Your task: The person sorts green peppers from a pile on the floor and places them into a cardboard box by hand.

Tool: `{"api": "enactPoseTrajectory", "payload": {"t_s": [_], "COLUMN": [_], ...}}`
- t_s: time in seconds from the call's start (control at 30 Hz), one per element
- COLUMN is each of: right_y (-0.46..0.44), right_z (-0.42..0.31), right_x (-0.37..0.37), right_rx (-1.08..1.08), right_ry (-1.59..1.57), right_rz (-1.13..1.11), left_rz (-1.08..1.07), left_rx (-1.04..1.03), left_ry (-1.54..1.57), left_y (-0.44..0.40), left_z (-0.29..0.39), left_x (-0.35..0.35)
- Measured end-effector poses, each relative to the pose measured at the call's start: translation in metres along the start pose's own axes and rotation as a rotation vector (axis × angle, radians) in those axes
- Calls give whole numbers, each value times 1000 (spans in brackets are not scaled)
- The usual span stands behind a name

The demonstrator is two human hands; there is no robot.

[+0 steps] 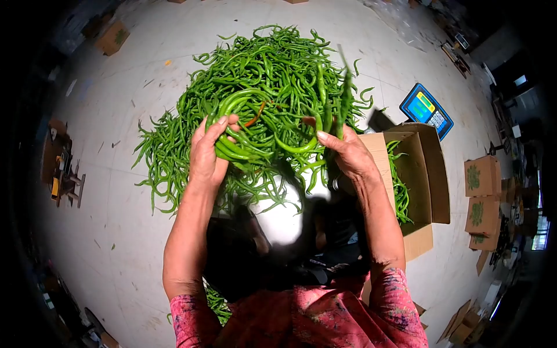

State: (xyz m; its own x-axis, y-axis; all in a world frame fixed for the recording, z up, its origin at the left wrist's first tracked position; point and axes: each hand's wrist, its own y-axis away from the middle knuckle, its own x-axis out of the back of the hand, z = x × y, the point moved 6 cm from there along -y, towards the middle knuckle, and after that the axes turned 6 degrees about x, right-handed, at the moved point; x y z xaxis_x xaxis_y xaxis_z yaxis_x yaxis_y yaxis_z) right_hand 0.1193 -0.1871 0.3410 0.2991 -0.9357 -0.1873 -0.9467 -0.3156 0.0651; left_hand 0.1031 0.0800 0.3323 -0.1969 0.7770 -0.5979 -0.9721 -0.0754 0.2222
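Head view: a pile [267,69] of long green peppers is being borne by the pale floor [116,191], and two bare hands are being held over its near part. At the near left of the pile, a bunch [237,153] of curved peppers is being gripped by the left hand [208,149], the thumb and fingers being closed on it. At the near right of the pile, some upright peppers [346,104] are being pinched by the right hand [351,153] between thumb and fingers; the tallest is being blurred at its tip. Whether the curved pepper [295,149] beside the right thumb is being gripped too cannot be told. Near the left fingertips, a red pepper [255,114] is being surrounded by green ones on the pile. Just right of the pile, loose peppers [400,191] are being contained by an open carton [419,242]. Also right of the pile, a blue display [426,110] is being lit in green. Far right of the pile, printed boxes [483,174] are being seen together; far left, behind it, a single box [112,38] is being seen.
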Motion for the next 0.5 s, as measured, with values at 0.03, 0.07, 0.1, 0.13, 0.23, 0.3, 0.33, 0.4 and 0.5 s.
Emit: {"api": "enactPoseTrajectory", "payload": {"t_s": [0.03,0.07,0.1,0.13,0.23,0.3,0.33,0.4,0.5], "right_y": [-1,-1,-2,-2,-5,-4,-3,-2,-3], "right_z": [0,0,0,1,7,10,10,13,15], "right_x": [0,0,0,0,3,-2,-5,-11,-11], "right_rx": [5,10,15,-1,0,-51,-73,-127,-92], "right_ry": [-52,-104,-156,-169,-177,-259,-296,-357,-445], "right_rz": [15,29,42,41,68,38,26,40,1], "left_rz": [-8,-19,-28,-38,10,11,11,10,190], "left_rx": [7,22,36,52,93,131,120,101,-16], "left_ry": [-1,-12,-23,-36,-115,-191,-237,-330,-613], "left_y": [1,0,-1,-2,-15,-21,-27,-40,-67], "left_z": [-1,-2,-3,-4,-11,-16,-19,-27,-34], "left_x": [-2,-3,-3,-2,10,16,21,30,67]}}
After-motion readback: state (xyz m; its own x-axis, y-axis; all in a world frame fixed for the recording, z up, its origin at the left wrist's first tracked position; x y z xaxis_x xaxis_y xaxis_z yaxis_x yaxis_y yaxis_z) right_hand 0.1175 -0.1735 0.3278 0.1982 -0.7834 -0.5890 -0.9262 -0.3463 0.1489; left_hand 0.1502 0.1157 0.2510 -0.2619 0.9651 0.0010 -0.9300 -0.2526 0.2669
